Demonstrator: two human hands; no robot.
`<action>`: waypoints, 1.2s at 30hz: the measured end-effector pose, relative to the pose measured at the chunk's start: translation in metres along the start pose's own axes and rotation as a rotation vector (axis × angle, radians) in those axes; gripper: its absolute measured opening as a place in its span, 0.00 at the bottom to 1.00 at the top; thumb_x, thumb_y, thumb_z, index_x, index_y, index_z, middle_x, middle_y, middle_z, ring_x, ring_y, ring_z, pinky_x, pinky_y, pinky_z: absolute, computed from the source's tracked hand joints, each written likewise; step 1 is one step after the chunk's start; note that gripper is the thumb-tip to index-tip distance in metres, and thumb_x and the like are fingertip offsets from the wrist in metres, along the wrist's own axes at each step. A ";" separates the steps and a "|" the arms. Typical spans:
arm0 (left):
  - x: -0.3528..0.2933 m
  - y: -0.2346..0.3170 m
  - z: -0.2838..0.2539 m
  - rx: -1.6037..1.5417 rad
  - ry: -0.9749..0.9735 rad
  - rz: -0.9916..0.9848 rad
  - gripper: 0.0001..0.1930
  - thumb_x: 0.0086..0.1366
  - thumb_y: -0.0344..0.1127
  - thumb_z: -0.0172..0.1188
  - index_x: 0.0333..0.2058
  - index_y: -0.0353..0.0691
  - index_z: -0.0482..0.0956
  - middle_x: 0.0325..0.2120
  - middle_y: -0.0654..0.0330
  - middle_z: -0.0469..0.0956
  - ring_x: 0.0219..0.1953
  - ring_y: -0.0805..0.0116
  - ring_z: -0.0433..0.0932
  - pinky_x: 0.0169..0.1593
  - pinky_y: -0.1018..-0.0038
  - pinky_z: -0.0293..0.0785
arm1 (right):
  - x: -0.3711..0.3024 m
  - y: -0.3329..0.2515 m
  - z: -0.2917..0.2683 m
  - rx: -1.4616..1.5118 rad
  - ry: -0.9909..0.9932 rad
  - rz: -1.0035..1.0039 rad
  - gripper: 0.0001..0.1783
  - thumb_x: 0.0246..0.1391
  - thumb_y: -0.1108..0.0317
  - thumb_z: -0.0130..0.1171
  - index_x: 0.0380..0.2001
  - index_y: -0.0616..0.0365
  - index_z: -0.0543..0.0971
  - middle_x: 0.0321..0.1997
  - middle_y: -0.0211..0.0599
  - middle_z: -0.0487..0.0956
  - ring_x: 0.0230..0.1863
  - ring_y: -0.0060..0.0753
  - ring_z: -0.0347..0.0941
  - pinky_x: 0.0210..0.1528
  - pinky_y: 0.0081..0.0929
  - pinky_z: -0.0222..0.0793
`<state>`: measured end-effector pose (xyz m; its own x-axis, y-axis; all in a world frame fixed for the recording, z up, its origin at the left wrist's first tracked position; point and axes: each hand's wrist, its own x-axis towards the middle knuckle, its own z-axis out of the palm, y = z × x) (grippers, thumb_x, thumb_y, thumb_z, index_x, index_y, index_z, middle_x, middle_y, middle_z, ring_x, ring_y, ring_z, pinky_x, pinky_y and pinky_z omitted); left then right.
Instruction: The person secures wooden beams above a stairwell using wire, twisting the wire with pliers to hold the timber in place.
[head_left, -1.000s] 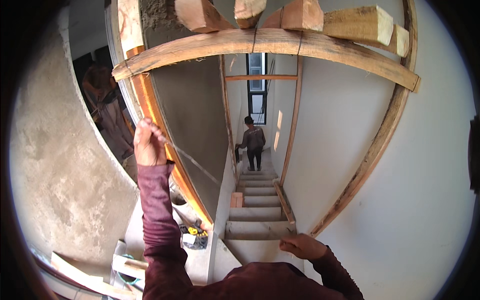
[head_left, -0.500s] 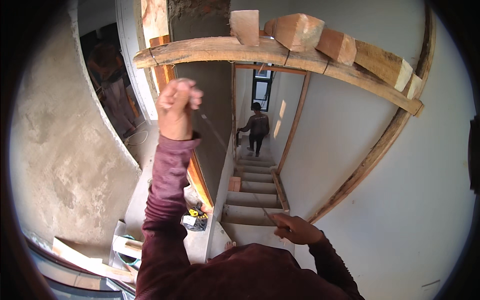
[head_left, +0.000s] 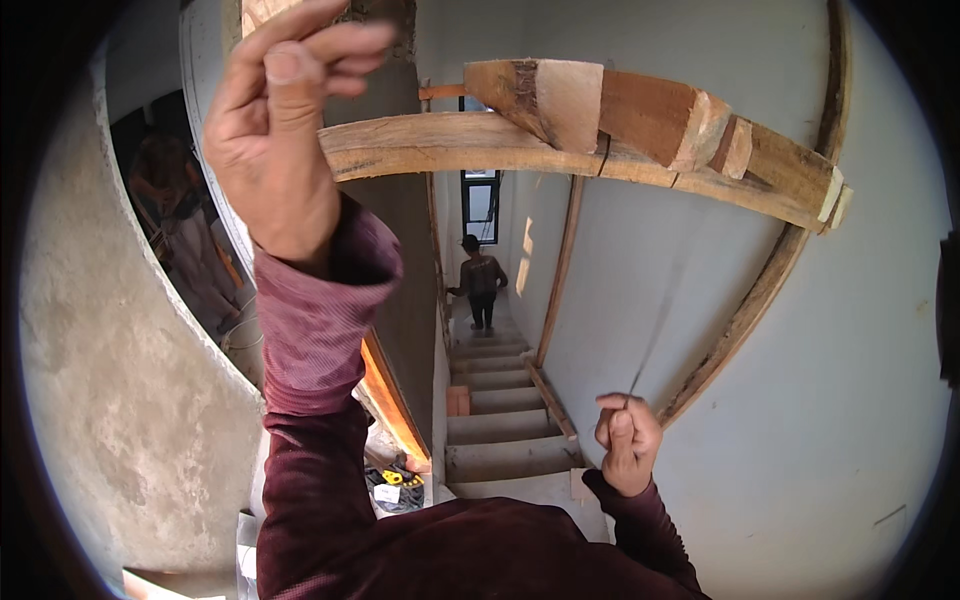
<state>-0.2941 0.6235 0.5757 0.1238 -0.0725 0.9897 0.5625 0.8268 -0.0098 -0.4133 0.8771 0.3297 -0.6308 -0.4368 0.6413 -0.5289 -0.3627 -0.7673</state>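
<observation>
One staircase [head_left: 505, 428] descends beyond two hands [head_left: 280, 140] [head_left: 628, 450], one pinching a strand [head_left: 646, 355].

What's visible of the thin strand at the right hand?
The thin strand looks dark grey and nearly straight, blurred toward the top. It rises from the right hand, leaning toward picture right, with the pale wall behind. Only that hand visibly touches it. Its upper end fades out; wire or cord, I can't tell.
</observation>
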 end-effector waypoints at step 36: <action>-0.003 -0.247 0.067 0.512 -0.095 0.325 0.10 0.63 0.36 0.57 0.42 0.47 0.76 0.40 0.62 0.76 0.46 0.61 0.72 0.56 0.59 0.60 | 0.250 -0.063 0.011 -0.088 -0.218 0.148 0.10 0.60 0.67 0.44 0.32 0.60 0.73 0.13 0.19 0.55 0.13 0.15 0.45 0.16 0.16 0.41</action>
<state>-0.4876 0.4569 0.5846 0.1360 0.2586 0.9564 0.0408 0.9630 -0.2662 -0.5320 0.7816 0.5383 -0.5727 -0.6500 0.4996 -0.4935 -0.2133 -0.8432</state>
